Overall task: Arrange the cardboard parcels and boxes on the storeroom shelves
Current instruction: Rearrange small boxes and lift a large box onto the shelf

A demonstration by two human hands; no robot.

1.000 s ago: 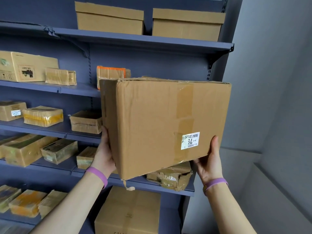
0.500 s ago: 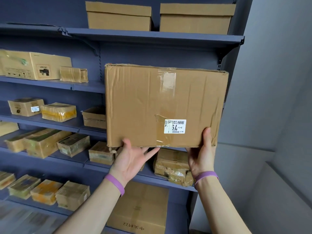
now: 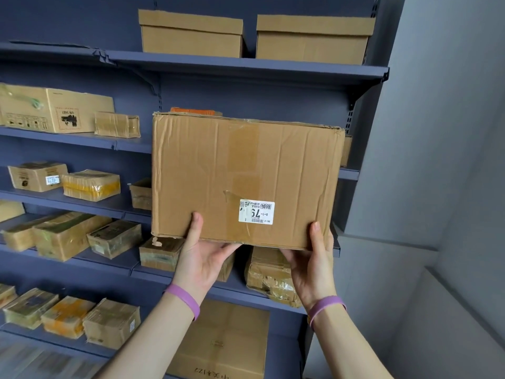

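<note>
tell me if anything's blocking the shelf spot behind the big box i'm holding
Possibly: an orange-taped parcel peeks over the big box at top left, a plain parcel shows at its right edge, both apparently on the shelf behind. The gap between is hidden.

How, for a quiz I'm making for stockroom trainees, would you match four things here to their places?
Things
1. labelled box
2. left lidded box
3. box with black print
4. crumpled parcel

Places
A. top shelf
B. second shelf, left end
C. lower shelf, behind the right hand
D. held by the left hand and the right hand

Pairs: 1-D, 2-A, 3-B, 4-C.
</note>
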